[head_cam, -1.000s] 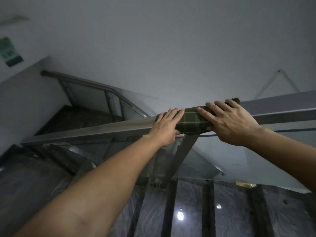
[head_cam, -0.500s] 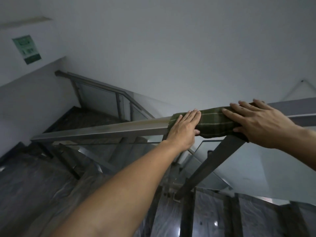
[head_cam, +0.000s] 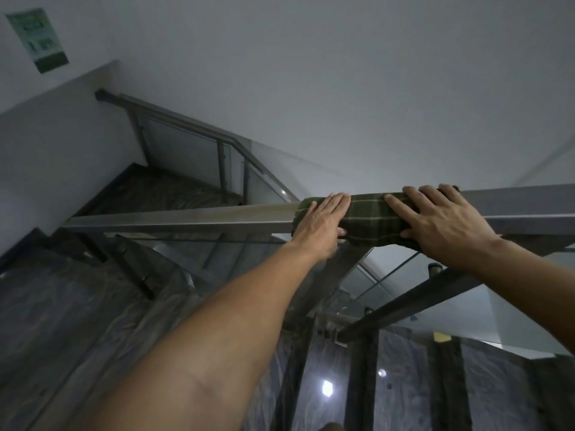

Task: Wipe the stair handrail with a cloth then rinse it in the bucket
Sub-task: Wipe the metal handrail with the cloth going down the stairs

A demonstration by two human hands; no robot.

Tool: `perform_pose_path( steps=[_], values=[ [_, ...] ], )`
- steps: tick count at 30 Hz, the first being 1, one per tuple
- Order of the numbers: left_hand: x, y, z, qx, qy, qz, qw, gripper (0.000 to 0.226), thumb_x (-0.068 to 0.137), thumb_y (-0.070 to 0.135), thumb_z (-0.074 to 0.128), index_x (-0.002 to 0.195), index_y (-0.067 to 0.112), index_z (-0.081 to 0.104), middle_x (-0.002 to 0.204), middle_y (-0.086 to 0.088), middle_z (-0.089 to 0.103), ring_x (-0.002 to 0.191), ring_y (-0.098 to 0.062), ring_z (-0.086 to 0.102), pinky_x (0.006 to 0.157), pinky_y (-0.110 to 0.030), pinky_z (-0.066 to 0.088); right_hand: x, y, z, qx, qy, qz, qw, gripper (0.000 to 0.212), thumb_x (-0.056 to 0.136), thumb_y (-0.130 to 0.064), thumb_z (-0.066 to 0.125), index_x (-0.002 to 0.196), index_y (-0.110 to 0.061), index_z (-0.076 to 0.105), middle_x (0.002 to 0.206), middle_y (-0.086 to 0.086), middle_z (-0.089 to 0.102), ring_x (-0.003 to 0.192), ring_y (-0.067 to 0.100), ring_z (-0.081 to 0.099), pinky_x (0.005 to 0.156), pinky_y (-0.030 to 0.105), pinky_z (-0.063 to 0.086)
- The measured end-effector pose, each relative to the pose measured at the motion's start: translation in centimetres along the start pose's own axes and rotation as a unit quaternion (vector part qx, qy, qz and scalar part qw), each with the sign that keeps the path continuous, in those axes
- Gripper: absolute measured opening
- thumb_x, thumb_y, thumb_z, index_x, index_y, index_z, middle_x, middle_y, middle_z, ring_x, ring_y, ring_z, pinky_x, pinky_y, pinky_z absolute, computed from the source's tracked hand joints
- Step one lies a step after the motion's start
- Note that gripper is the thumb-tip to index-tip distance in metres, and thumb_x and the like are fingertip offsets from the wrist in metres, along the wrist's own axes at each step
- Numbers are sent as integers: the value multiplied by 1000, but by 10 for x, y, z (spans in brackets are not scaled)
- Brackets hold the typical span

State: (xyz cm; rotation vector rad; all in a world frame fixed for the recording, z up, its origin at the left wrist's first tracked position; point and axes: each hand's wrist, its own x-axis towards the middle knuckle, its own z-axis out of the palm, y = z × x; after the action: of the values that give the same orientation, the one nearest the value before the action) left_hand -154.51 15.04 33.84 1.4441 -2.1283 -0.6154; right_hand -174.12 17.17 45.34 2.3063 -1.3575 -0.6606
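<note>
A: Stairwell first. What's the biggest thing in front of you?

B: The handrail, a flat-topped metal bar running from 9 o'clock across to 3 o'clock, level with my chest. Glass panels and dark posts below it, stairs dropping off at 7 o'clock. No bucket in view.

A: And the cloth?

B: Green plaid cloth, draped over the top of the rail at about 1 o'clock and wrapped down its near face. A loose hem sags under the bar.

A: Hands?

B: Both flat on it, neither clenched. My left hand presses the cloth's left end, fingers together and stretched over the top, thumb tucked under the rail's near edge. My right hand lies spread on the right end, fingers fanned, thumb hooked along the lower hem.

A: How will it handle?

B: Soft, light and limp, I'd judge; it follows the rail's corners. Metal looks smooth, so the cloth should slide easily but could bunch or slip off if pressure is uneven. Best hold: palms on top, thumbs pinning the hem underneath. Wiping stage, I reckon; rinsing not yet started.
</note>
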Motion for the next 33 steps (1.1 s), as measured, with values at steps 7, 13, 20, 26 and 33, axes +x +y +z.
perform_pose_path(
  steps=[7, 13, 20, 26, 33],
  values=[
    [-7, -58, -21, 26, -41, -19, 999, 80, 88, 16, 62, 151, 12, 13, 159, -7, 20, 147, -21, 16, 121, -44, 13, 43, -47, -1, -18, -2, -27, 999, 72, 86, -51, 35, 146, -17, 14, 137, 22, 40, 119, 39, 44, 103, 55, 35],
    [-13, -109, -34, -1, -49, -23, 999, 74, 79, 13, 70, 142, 15, 30, 141, -6, 42, 132, -23, 38, 115, -45, 26, 78, -92, -2, -39, -1, -31, 999, 71, 88, -53, 30, 144, -15, 10, 134, 22, 41, 114, 37, 47, 98, 52, 39],
    [-29, -184, -25, 41, -38, -34, 998, 82, 84, 17, 65, 149, 13, 15, 155, -5, 23, 144, -23, 20, 121, -46, 13, 123, -146, 1, -29, 5, -55, 998, 69, 90, -51, 29, 146, -15, 10, 135, 20, 40, 115, 36, 46, 99, 50, 37],
    [-40, -264, -26, 59, -32, -34, 997, 83, 87, 22, 62, 150, 14, 8, 159, -7, 16, 147, -23, 11, 122, -45, 7, 173, -201, 5, -19, 9, -66, 998, 69, 90, -51, 27, 146, -14, 10, 135, 20, 41, 115, 36, 47, 100, 51, 38],
    [-63, -367, -40, 80, -48, -75, 993, 79, 90, 21, 57, 150, 13, 6, 160, -6, 10, 148, -22, 7, 121, -44, 9, 245, -286, -4, -19, 4, -95, 995, 68, 91, -49, 32, 144, -11, 10, 136, 24, 40, 114, 39, 49, 97, 51, 39]
  ],
)
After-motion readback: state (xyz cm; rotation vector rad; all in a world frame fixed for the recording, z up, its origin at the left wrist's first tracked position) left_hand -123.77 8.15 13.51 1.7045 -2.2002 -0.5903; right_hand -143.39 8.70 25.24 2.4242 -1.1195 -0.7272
